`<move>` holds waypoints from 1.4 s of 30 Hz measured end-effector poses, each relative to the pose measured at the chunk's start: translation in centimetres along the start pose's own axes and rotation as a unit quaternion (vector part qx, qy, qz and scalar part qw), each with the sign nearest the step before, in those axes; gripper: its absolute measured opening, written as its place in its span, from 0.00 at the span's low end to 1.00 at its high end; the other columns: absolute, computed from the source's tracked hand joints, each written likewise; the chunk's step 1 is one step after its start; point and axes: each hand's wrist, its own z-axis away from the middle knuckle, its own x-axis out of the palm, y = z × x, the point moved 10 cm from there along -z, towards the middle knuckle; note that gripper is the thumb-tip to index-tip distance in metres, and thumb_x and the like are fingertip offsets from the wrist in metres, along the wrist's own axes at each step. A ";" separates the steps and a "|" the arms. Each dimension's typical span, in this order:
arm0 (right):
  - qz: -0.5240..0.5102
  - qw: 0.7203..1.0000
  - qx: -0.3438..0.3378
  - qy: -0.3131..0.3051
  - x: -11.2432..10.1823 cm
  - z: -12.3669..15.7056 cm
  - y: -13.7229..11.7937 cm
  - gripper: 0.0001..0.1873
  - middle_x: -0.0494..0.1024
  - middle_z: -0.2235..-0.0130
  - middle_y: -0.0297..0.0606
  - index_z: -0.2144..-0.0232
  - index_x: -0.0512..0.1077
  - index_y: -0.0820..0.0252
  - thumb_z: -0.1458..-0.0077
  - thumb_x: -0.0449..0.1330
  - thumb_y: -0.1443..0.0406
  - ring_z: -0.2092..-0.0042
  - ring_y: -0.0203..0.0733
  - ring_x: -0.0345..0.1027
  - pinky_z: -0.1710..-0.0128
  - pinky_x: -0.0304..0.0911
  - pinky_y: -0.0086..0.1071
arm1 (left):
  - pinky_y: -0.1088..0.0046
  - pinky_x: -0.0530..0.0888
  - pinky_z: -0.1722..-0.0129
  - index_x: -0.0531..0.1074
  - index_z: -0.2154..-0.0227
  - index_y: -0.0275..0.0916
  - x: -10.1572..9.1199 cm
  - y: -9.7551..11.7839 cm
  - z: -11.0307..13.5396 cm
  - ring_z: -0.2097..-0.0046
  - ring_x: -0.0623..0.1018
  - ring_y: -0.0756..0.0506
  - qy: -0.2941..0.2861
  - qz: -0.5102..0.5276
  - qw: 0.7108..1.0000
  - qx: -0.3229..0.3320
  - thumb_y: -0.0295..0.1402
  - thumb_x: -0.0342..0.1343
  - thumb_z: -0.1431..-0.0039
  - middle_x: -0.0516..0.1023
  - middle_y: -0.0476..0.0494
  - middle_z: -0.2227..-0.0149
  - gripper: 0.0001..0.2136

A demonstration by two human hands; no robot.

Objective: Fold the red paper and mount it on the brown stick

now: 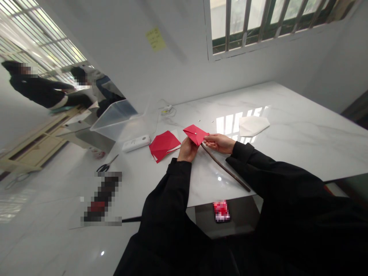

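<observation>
My left hand (188,149) and my right hand (219,142) both pinch a folded red paper piece (195,134) held just above the white marble table (287,126). A thin dark stick (225,168) runs from under the red piece toward the table's near edge; my right hand's fingers close around its top end. A small silvery pin or bead shows on the red paper. A second folded red paper (163,145) lies flat on the table to the left of my left hand.
A white folded paper (253,125) lies at the right. A white oblong device (136,143), a clear plastic box (120,120) and scissors (107,165) sit at the left. Two people stand far left. A phone (221,211) lies below the table edge.
</observation>
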 end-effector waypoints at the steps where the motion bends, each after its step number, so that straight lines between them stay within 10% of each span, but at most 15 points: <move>1: 0.000 1.000 0.000 0.004 0.0 0.0 0.0 0.07 0.80 0.70 0.38 0.65 0.73 0.67 0.34 0.58 0.74 0.71 0.28 0.75 0.70 0.74 0.17 | 0.69 0.74 0.52 0.78 0.67 0.34 -0.1 -0.1 -0.1 0.59 0.80 0.45 -0.001 -0.003 1.000 0.001 0.30 0.66 0.44 0.83 0.42 0.64 0.05; 24: -0.009 0.999 0.006 0.032 -0.5 -0.1 -0.2 0.08 0.78 0.73 0.37 0.68 0.71 0.65 0.35 0.57 0.74 0.76 0.28 0.70 0.78 0.69 0.16 | 0.67 0.75 0.52 0.76 0.70 0.35 -0.8 -0.2 -0.8 0.62 0.80 0.45 0.028 -0.015 0.999 0.026 0.29 0.68 0.47 0.81 0.45 0.69 0.06; 42: 0.173 0.965 -0.169 0.100 -2.6 0.3 -4.4 0.09 0.73 0.75 0.34 0.73 0.73 0.63 0.43 0.67 0.67 0.78 0.27 0.62 0.80 0.58 0.20 | 0.71 0.75 0.54 0.78 0.57 0.38 0.7 1.5 -0.2 0.52 0.81 0.44 0.026 -0.072 0.995 0.068 0.46 0.66 0.43 0.83 0.40 0.53 0.18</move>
